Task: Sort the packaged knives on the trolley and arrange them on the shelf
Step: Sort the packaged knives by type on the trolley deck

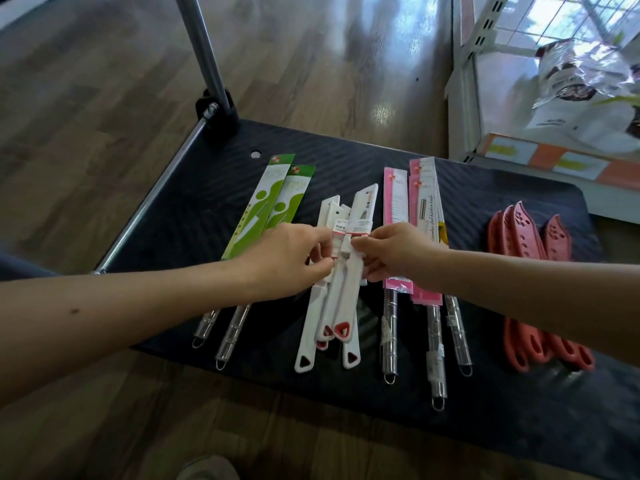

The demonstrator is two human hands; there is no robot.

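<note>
On the black trolley deck (pixel 450 393) lie packaged knives in groups. Two green-sleeved knives (pixel 273 199) with steel handles lie at the left. Several white knives (pixel 341 306) with red triangle handle ends are bunched in the middle. My left hand (pixel 287 258) and my right hand (pixel 398 254) both grip this white bunch from either side at its labels. Pink-sleeved steel knives (pixel 412 209) lie right of it, partly under my right wrist. Several red knives (pixel 530 237) in perforated sheaths lie at the far right.
The trolley's steel handle post (pixel 204 60) rises at the back left. A white shelf unit (pixel 485 98) with a plastic-wrapped package (pixel 588 81) stands at the back right. Wooden floor surrounds the trolley; a shoe toe (pixel 207 469) shows at the bottom.
</note>
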